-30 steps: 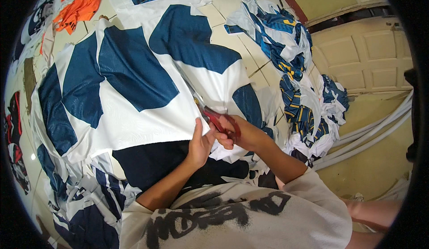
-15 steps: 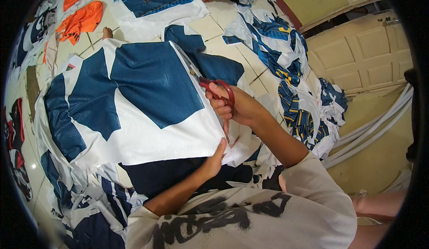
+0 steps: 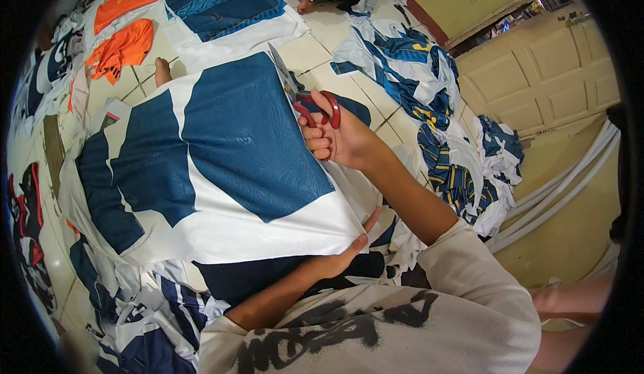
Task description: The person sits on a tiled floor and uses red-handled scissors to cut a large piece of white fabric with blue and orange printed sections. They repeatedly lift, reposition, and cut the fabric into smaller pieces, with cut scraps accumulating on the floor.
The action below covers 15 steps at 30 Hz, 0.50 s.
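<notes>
A large cloth panel of white fabric with broad, angular dark teal-blue patches point(image 3: 235, 132) lies spread in front of the person, its near part over a piece of black cloth point(image 3: 245, 277). The right hand point(image 3: 342, 139) is closed around a pair of metal scissors with red loop handles point(image 3: 335, 111) — the thumb sits at one loop, and the blades lie along the panel's right edge, too hidden to tell how far apart they stand. The left hand point(image 3: 342, 256) grips the panel's near right corner, its wrist crossing just in front of the black cloth. Beyond the panel, two bright orange cloth pieces point(image 3: 127, 2) and a dark blue patterned panel point(image 3: 221, 5) rest on cream floor tiles point(image 3: 315, 55) — to the right lies a long heap of blue, white and yellow fabric point(image 3: 439, 156)
</notes>
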Tool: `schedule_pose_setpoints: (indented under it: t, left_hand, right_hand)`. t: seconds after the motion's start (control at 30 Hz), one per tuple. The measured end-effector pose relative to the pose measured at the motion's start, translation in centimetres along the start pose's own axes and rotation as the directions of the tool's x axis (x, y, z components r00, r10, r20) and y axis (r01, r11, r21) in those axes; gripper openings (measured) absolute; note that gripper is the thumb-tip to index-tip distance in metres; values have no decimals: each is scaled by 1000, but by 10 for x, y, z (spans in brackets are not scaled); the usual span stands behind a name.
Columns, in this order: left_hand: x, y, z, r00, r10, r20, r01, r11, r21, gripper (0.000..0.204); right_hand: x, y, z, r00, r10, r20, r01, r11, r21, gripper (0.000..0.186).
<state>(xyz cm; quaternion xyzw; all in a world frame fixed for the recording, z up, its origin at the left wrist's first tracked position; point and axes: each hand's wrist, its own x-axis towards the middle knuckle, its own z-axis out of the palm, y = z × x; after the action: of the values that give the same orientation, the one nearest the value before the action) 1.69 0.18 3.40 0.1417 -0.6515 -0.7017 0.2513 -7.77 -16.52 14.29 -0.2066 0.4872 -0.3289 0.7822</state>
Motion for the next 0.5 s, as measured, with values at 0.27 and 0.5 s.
schedule_pose_setpoints:
  t: [0.27, 0.5]
  left_hand:
    - [-3, 5, 1, 982, -38, 187, 32, 999, 36, 65]
    - [-4, 0, 19, 916, -12, 401, 70, 989, -131, 61]
  right_hand:
    - [17, -15, -7, 992, -103, 80, 103, 995, 3, 39]
    - [31, -39, -14, 987, -151, 56, 150, 988, 26, 45]
